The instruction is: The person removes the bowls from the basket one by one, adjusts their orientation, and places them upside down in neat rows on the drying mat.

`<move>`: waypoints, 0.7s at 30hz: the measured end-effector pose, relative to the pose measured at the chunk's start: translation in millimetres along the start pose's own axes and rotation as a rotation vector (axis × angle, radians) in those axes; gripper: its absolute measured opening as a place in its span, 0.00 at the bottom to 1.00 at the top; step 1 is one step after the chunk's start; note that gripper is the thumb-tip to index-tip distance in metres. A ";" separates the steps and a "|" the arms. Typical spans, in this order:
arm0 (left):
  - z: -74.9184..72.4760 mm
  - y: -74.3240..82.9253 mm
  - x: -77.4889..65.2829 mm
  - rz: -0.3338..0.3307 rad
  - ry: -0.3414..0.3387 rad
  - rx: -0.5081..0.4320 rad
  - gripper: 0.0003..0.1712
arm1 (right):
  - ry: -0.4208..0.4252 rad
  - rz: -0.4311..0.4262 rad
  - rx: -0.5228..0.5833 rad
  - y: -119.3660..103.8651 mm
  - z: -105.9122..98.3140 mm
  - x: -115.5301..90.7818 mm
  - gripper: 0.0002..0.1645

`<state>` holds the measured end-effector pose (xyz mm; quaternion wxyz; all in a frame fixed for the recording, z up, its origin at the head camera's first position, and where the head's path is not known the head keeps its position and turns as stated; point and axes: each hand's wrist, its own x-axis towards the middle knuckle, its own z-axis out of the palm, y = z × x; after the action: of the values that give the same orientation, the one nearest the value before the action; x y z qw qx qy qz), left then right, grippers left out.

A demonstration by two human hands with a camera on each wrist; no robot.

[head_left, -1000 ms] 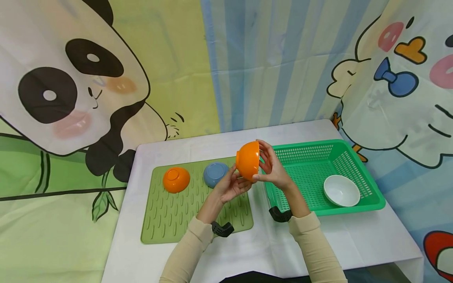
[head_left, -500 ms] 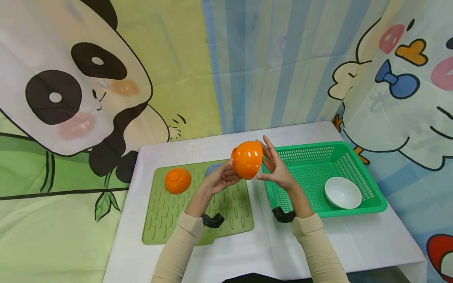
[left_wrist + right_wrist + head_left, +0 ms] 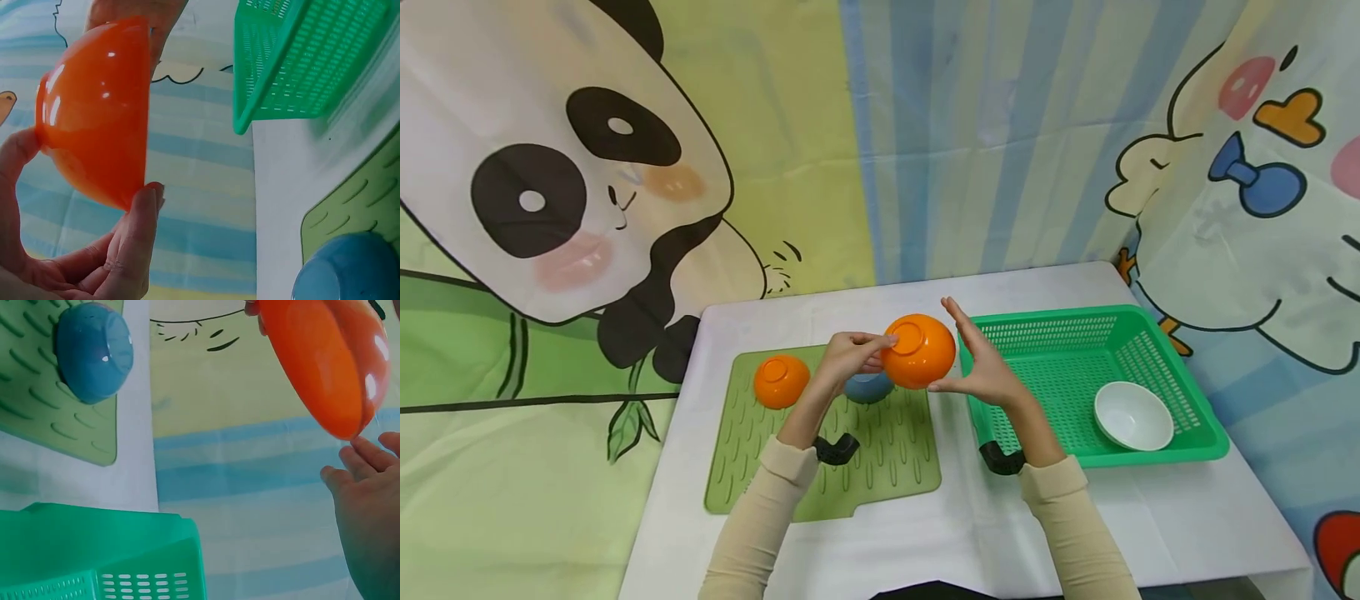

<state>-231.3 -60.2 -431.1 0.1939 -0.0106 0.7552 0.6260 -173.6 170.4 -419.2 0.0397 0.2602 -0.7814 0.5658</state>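
Observation:
An orange bowl [image 3: 928, 360] is held up over the right part of the green mat, tilted with its foot toward the head camera. My left hand [image 3: 847, 360] pinches it; in the left wrist view the thumb presses the foot and the fingertips [image 3: 145, 203] sit at the rim. On the bowl's other side my right hand [image 3: 988, 371] is spread, thumb and fingers apart. Its fingertips [image 3: 359, 453] come right at the bowl's edge in the right wrist view. Below the held bowl, a blue bowl [image 3: 868, 389] lies upside down on the mat.
A second orange bowl [image 3: 781, 382] rests upside down on the green ridged mat [image 3: 820, 496]. To the right stands a green perforated basket [image 3: 1037, 375] with a white bowl [image 3: 1133, 415] inside, opening upward. Both stand on a table with a white cloth [image 3: 985, 525].
The orange bowl has shifted slightly left and turned, bringing its foot into view. My left hand has rotated from under it to its foot side. My right hand has loosened from its grip and spread.

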 end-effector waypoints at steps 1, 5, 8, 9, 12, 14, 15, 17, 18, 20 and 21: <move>-0.3 0.8 -0.1 -0.003 0.013 0.014 0.32 | 0.001 0.002 -0.036 -1.4 1.0 0.4 0.67; -1.7 4.1 -1.3 -0.013 0.063 0.080 0.34 | -0.002 -0.005 -0.157 12.5 6.0 2.2 0.67; -3.5 5.6 -2.4 -0.013 0.083 0.120 0.36 | -0.015 -0.001 -0.234 30.3 10.1 3.7 0.69; -4.2 5.8 -2.8 -0.010 0.086 0.129 0.36 | -0.019 -0.003 -0.257 35.6 11.2 4.3 0.70; -6.2 5.6 -3.8 -0.003 0.091 0.146 0.37 | -0.036 -0.026 -0.289 38.9 14.1 5.5 0.68; -7.4 5.4 -4.4 -0.003 0.093 0.155 0.37 | -0.042 -0.046 -0.291 40.0 15.6 6.2 0.66; -7.9 4.9 -4.5 -0.004 0.094 0.157 0.37 | -0.046 -0.052 -0.287 40.2 16.4 6.4 0.65; -9.7 2.6 -4.8 -0.006 0.095 0.160 0.38 | -0.054 -0.052 -0.282 40.4 18.5 7.0 0.63; -10.6 1.5 -5.2 -0.008 0.097 0.160 0.38 | -0.057 -0.052 -0.279 40.5 19.7 7.3 0.62; -12.6 -0.7 -6.5 -0.010 0.100 0.155 0.39 | -0.068 -0.039 -0.281 40.8 22.4 8.1 0.61; -13.7 -2.1 -7.1 -0.009 0.101 0.150 0.39 | -0.074 -0.029 -0.282 40.7 24.0 8.5 0.60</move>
<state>-228.0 -75.3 -428.9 0.1588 -0.0308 0.8088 0.5654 -193.7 154.8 -459.9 0.0554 0.2840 -0.8502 0.4398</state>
